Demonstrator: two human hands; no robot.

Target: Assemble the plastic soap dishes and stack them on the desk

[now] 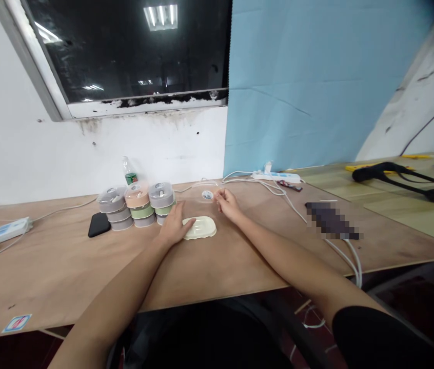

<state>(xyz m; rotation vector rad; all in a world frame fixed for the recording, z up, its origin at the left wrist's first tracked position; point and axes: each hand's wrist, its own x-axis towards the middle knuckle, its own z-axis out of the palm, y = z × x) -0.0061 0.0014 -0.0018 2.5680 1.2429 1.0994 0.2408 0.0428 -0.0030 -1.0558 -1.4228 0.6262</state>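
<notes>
A cream oval dish (pixel 200 228) with a wavy front edge lies on the wooden table in front of me. My left hand (pixel 173 225) rests at its left side, fingers stretched forward and thumb at the dish's rim. Just beyond the dish is a clear plastic lid (pixel 208 195) with a round white label. My right hand (pixel 227 203) is closed in a pinch at the lid's right edge; the exact contact is too small to make out. Close to my left fingers, round containers (pixel 162 193) in lilac, peach and green stand in three stacks.
A black phone-like object (pixel 99 225) lies left of the stacks, and a plastic bottle (pixel 129 171) stands behind them. Power strips (pixel 276 177) and white cables lie at the back and far left. Right are a blurred dark device (pixel 332 220) and a black frame (pixel 405 179).
</notes>
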